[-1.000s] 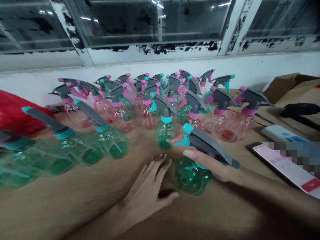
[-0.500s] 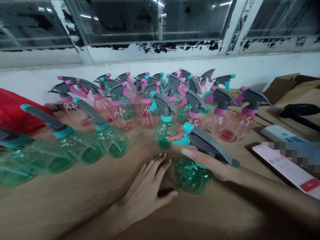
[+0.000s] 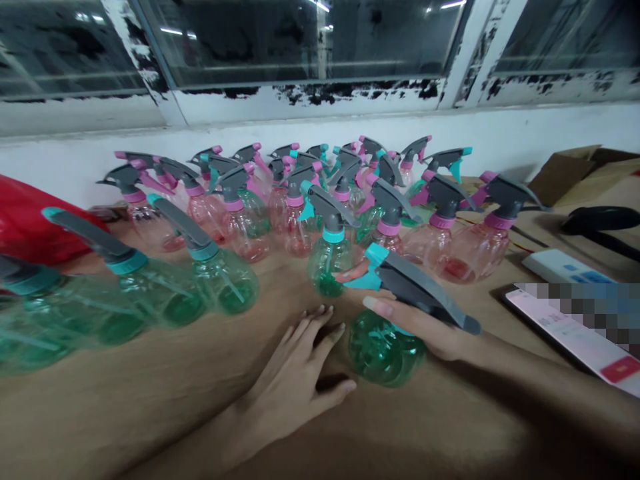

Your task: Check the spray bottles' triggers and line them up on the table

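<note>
My right hand [image 3: 425, 327] is wrapped round the neck of a green spray bottle [image 3: 385, 353] with a grey head and turquoise trigger. That bottle leans, its nozzle pointing up and to the left. On the wooden table [image 3: 210, 380] my left hand [image 3: 295, 367] lies palm down, fingers spread, holding nothing, just left of the gripped bottle. Straight behind stands another green spray bottle [image 3: 331, 263] with a turquoise collar. Several green spray bottles form a row at the left, the nearest to my hand being a tall-headed green bottle [image 3: 225, 287].
Several pink and green spray bottles crowd the back, among them a pink bottle [image 3: 247, 237]. A red bag [image 3: 40, 227] lies at the far left. To the right are a phone [image 3: 565, 333], a white box [image 3: 565, 267], a black object [image 3: 600, 220] and an open cardboard box [image 3: 570, 177].
</note>
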`<state>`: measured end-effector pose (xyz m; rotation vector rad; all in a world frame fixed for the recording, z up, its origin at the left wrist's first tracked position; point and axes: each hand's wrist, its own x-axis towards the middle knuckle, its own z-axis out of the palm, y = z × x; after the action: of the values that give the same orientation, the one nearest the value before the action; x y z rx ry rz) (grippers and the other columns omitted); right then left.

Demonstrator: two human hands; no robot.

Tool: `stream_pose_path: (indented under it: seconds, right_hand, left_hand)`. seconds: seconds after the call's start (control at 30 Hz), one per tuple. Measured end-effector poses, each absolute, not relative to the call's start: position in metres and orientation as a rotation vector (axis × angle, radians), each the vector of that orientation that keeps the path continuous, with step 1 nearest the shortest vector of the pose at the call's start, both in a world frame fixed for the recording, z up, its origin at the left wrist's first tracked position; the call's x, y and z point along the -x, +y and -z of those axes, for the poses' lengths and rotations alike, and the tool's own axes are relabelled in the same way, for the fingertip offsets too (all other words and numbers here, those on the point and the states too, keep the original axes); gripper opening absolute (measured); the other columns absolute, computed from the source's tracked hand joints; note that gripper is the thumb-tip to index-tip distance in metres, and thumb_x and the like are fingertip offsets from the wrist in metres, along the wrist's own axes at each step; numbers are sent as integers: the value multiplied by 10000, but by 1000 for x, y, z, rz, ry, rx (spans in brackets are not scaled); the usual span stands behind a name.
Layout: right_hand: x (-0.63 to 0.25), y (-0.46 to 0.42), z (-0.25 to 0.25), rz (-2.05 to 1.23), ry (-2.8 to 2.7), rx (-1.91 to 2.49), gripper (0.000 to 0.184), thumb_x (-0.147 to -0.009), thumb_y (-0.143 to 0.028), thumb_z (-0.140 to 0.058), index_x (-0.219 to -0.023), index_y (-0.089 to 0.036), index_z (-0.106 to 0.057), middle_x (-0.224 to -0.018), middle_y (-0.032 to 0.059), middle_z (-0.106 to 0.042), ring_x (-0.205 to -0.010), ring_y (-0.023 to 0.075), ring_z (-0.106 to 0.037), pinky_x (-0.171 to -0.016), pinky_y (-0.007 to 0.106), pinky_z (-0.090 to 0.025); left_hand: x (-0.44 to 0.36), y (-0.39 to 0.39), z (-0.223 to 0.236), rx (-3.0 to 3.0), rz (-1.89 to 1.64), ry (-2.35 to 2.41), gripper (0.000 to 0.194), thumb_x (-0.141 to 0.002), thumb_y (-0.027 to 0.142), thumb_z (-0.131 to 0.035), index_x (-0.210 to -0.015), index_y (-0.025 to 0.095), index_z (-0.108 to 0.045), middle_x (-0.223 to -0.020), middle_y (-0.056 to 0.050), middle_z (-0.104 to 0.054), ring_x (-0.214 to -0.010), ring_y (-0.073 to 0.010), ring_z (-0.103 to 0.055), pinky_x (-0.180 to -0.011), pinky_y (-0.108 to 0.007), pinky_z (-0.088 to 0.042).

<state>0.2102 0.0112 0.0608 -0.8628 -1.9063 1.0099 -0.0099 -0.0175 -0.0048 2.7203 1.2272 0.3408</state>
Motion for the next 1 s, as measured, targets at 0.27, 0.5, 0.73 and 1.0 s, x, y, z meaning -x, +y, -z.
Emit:
stream_pose_path:
  seconds: [0.27, 0.5, 0.73, 1.0]
  right_hand:
    - [-210, 10, -62, -1053, -1881, 833, 400, -873, -438, -539, -1227, -254, -567, -994, 55, -664, -892, 200, -632, -861, 366, -499]
    - [-210, 12, -56, -1066, -1875, 850, 413, -871, -438, -542, -1245, -263, -552, -969, 49, -664, -850, 193, -638, -847, 368, -511]
    - [-209, 11, -60, -1078, -1866, 834, 417, -873, -446, -540, -1243, -253, -554, -972, 53, -666, -872, 194, -639, -850, 364, -513]
    - [-210, 12, -59, -1103, -1857, 800, 382, -878, -403, -551, -1237, -272, -553, -1095, 50, -659, -1035, 206, -619, -959, 380, -470]
  left_hand:
    - [10, -17, 6, -2729, -333, 1212, 631, -874, 543, -543, -1379, 190, -404, -1423, -137, -392, -1293, -343, -359, -1028, -539, -319]
    - [10, -17, 5, -2738, -298, 1205, 640, -879, 544, -535, -1384, 175, -396, -1432, -145, -387, -1317, -337, -334, -1045, -534, -298]
    - [10, -16, 6, -2750, -324, 1201, 632, -882, 554, -523, -1374, 175, -405, -1425, -141, -399, -1321, -331, -328, -1043, -533, -304]
    - [9, -16, 5, -2764, -299, 1200, 628, -884, 549, -523, -1367, 164, -411, -1422, -147, -401, -1306, -329, -351, -1045, -529, -303]
